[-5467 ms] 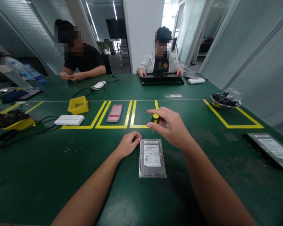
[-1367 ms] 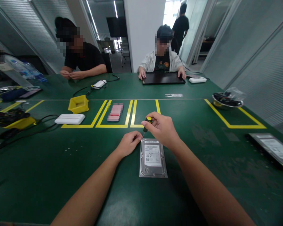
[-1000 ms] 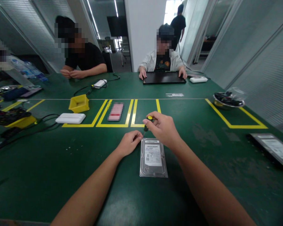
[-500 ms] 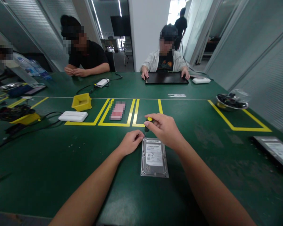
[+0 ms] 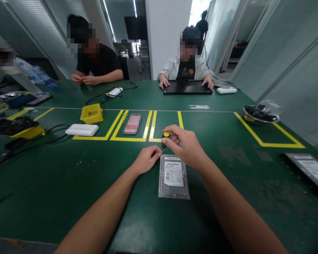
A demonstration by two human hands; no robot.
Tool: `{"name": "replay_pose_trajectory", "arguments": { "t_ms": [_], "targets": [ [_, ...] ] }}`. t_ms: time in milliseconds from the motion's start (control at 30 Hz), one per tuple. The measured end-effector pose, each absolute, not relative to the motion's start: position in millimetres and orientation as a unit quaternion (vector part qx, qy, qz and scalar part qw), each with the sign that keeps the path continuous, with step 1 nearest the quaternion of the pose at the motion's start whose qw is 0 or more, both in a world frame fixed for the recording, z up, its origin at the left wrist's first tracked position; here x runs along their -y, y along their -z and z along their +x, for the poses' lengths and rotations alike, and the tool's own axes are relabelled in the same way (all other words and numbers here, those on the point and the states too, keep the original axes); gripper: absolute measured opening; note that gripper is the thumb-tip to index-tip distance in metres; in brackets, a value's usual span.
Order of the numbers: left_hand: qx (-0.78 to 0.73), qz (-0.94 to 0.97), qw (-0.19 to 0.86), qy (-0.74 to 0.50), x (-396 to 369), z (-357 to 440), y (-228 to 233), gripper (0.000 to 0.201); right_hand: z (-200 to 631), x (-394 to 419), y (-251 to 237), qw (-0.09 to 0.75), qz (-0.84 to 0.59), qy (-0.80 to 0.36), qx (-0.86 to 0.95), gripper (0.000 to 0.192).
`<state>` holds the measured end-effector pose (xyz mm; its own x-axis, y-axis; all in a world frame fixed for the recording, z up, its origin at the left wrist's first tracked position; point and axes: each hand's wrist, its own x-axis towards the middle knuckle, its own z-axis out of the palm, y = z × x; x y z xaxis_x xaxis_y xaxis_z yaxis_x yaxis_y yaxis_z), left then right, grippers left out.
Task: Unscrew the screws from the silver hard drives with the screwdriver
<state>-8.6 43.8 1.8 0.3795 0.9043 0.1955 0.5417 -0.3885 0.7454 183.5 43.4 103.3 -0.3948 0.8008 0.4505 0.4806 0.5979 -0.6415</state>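
Note:
A hard drive (image 5: pixel 174 178) lies label up on the green table in front of me. My right hand (image 5: pixel 187 143) is closed round a screwdriver (image 5: pixel 164 140) with a dark handle and a yellow cap. Its thin shaft points down at the drive's far left corner. Beside that corner, my left hand (image 5: pixel 147 159) rests with thumb and fingers pinched together close to the shaft. Whatever is between those fingertips, if anything, is hidden.
A yellow bin (image 5: pixel 91 114), a white power bank (image 5: pixel 82 129) and a pink pixelated item (image 5: pixel 132 124) lie ahead to the left. On the right are a bowl of dark parts (image 5: pixel 261 114) and another drive (image 5: pixel 311 171). Across the table, a person holds a black panel (image 5: pixel 187 87).
The screwdriver's handle and my right-hand fingers have shifted slightly left and up. My left hand and the drive have barely moved.

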Motion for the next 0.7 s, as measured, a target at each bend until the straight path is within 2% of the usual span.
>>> {"name": "replay_pose_trajectory", "arguments": {
  "t_ms": [400,700],
  "targets": [
    [-0.465,0.777,0.289,-0.31,-44,-9,0,0.014,185,-38,-115,0.34,-0.381,-0.212,0.833,0.023],
    [-0.462,0.777,0.299,-0.307,-45,-10,2,0.013,187,-38,-115,0.343,-0.35,-0.181,0.853,0.026]
  ]
}}
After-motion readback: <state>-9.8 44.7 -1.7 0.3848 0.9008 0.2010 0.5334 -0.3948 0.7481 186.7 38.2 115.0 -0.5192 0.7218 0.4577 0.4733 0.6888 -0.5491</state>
